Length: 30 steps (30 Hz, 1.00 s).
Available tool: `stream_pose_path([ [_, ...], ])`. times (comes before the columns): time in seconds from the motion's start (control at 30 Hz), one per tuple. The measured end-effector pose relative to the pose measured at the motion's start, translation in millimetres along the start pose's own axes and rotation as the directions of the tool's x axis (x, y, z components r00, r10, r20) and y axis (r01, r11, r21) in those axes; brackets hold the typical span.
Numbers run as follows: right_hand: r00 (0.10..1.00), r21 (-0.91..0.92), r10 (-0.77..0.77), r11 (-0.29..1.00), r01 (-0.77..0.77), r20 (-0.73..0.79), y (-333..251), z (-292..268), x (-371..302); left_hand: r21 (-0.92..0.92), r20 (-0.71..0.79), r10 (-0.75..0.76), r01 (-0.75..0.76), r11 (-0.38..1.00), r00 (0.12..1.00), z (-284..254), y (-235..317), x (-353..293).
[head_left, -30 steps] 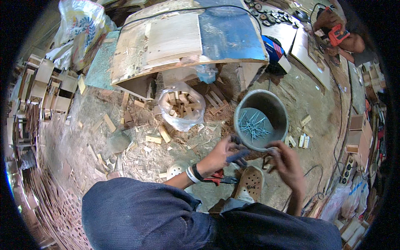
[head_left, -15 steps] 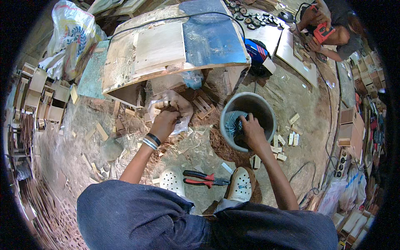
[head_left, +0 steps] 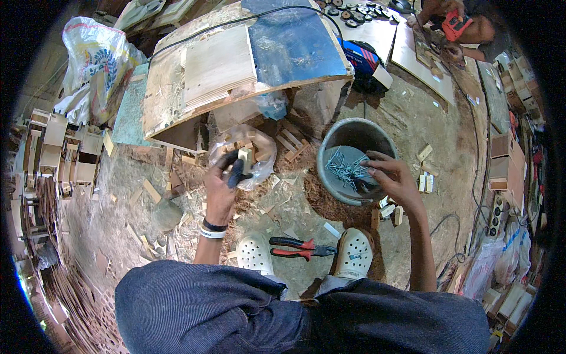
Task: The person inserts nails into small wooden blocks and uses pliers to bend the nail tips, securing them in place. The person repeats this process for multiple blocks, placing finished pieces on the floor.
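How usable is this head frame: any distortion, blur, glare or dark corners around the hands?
Head view: strong fisheye bending, the workbench edge curves and black vignette fills the corners; even daylight, soft shadows, no glare; the left hand with a small wood block and the right hand over the bucket of nails look sharp, rim detail smeared.

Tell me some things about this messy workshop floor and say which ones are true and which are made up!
1. The right hand reaches into a grey bucket of nails. True.
2. The left hand holds a small wooden block by a clear plastic bag. True.
3. The red-handled pliers are in the right hand. False: they lie on the floor between the two white clogs.
4. The bucket is full of water. False: it holds loose nails.
5. The person is barefoot. False: they wear the clogs.
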State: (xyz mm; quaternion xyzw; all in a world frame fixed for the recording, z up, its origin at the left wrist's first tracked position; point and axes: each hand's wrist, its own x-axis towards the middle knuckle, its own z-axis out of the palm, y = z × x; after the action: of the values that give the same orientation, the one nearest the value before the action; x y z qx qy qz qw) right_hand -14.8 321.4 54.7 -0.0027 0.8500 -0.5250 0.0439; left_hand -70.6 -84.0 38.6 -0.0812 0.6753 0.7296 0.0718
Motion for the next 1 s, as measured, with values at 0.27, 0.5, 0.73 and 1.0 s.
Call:
stream_pose_path([
  [0.27, 0.999, 0.039, -0.025, 0.999, 0.026, -0.022, -68, 46, -19, -0.463, 0.521, -0.205, 0.475, 0.748, 0.829, 57, -22, -33],
  [0.5, 0.974, -0.03, -0.224, 0.974, 0.222, -0.044, -83, 69, -21, -0.46, 0.593, -0.211, 0.542, 0.704, 0.777, 81, -24, -48],
  [0.73, 0.943, -0.182, -0.322, 0.935, 0.303, -0.082, -87, 70, -30, -0.296, 0.446, -0.221, 0.376, 0.878, 0.867, 91, -11, -53],
  [1.0, 0.97, -0.234, -0.245, 0.942, 0.239, 0.007, -89, 85, -27, -0.183, 0.365, -0.139, 0.218, 0.959, 0.92, 100, -3, -58],
])
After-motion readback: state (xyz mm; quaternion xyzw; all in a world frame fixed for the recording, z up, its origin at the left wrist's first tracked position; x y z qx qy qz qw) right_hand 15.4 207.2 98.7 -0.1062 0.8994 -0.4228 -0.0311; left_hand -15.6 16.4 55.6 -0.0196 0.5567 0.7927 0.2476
